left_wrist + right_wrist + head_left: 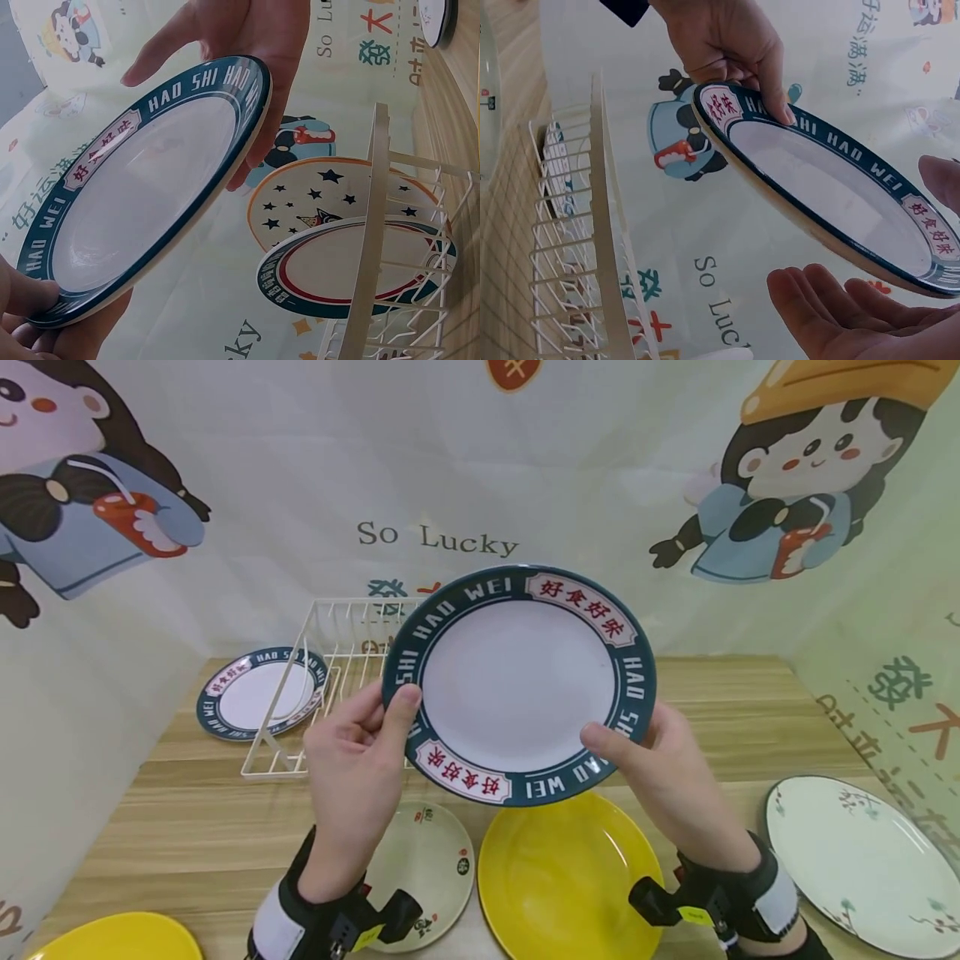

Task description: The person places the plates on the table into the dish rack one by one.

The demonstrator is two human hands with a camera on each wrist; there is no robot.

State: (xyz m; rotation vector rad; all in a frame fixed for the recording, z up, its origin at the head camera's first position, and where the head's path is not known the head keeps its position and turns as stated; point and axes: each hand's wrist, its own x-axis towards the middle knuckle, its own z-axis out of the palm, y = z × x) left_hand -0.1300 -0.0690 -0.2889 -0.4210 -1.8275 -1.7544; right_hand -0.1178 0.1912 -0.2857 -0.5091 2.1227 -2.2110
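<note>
A round white plate [517, 685] with a dark green lettered rim is held up, tilted, between both hands. My left hand [356, 760] pinches its left edge, thumb on the rim and fingers behind. My right hand [667, 768] is at the lower right edge. In the right wrist view, the right thumb [939, 180] stands off the plate's face, while the fingers [817, 300] extend beneath it. A white wire dish rack [273, 773] stands behind the held plate, which hides much of it.
A matching plate [258, 697] lies at the rack's left. A star-patterned plate [330, 191] and a red-ringed plate [345, 262] show at the rack. Nearer are a cream plate [420, 860], a yellow plate [562, 868], another yellow plate [120, 939], and an oval platter [862, 868].
</note>
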